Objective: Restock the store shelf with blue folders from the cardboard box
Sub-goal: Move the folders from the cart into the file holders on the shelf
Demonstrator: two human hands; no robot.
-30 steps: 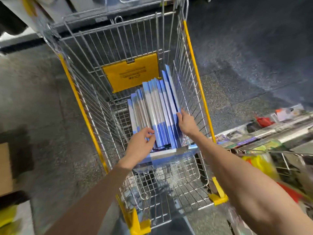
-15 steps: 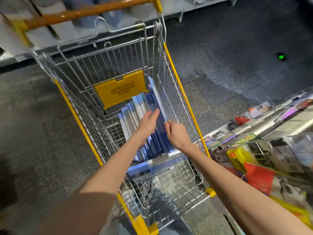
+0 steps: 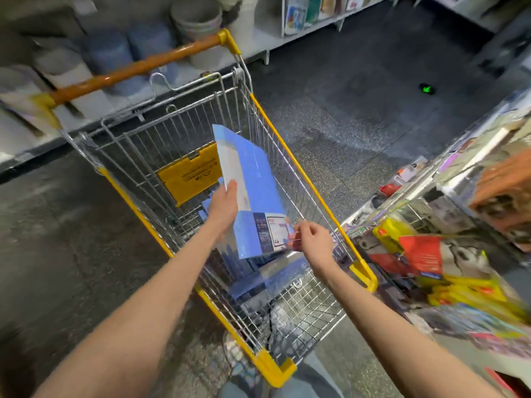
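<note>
A blue folder [image 3: 253, 179] with a white spine strip and a printed label is lifted above the wire shopping cart [image 3: 290, 156]. My left hand [image 3: 225, 205] holds its spine edge, thumb lying on the white strip. My right hand [image 3: 311, 242] pinches the folder's lower right corner at the label. More blue folders [image 3: 209, 202] stand in the cart below, mostly hidden behind the lifted one and my left hand. No cardboard box is visible.
The cart has yellow side trim, a yellow plate [image 3: 188, 175] inside and an orange handle [image 3: 135, 67] at the far end. A store shelf [image 3: 448, 231] crowded with colourful packets runs along the right. Buckets [image 3: 195, 18] and far shelves stand beyond the cart. Dark floor lies between.
One folder has come up out of the row in the cart, held in both hands. The view has tilted up, showing the cart handle and far shelves.
</note>
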